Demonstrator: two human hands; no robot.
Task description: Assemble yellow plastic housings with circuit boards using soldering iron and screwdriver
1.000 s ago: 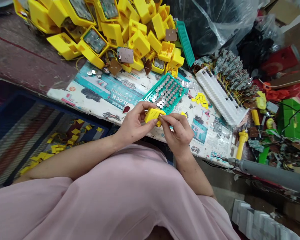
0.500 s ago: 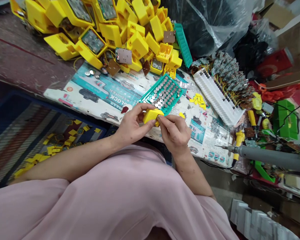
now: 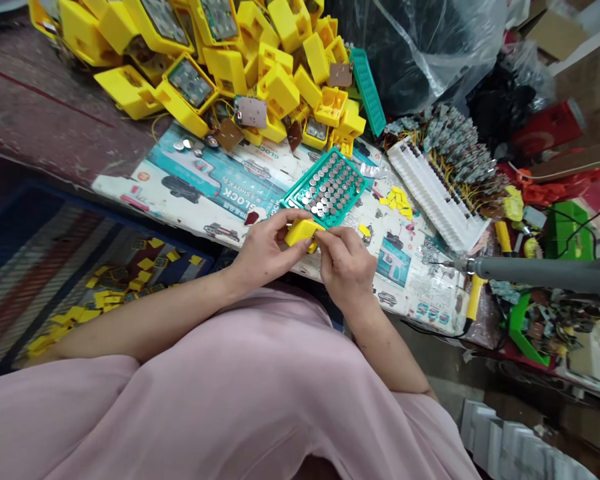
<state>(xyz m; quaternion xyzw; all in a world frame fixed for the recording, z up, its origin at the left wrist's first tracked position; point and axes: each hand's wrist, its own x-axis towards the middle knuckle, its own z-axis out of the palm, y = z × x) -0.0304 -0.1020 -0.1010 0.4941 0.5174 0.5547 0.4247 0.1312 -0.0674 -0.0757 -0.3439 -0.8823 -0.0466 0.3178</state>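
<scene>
Between the thumb and fingers of my left hand [image 3: 270, 250] is a small yellow plastic case [image 3: 301, 231] with a patch of tiny holes on its face. My right hand [image 3: 349, 263] is pinched against the case's right side; whatever its fingertips hold is hidden. Just beyond my hands lies a green tray [image 3: 286, 199] holding rows of round silver button cells [image 3: 325, 193]. A few loose yellow pieces [image 3: 397, 201] lie to the tray's right, and one small yellow piece [image 3: 365, 230] is near my right hand.
Yellow cases [image 3: 280, 90] are heaped at the back. A white rack [image 3: 430, 193] with wired parts stands right. A grey power screwdriver [image 3: 535, 268] juts in from the right edge. Lower left, a blue crate [image 3: 180, 250] holds small yellow pieces.
The screwdriver at the right has swung slightly upward in view. My right hand has shifted a little while staying at the case's side. My left hand keeps its grip.
</scene>
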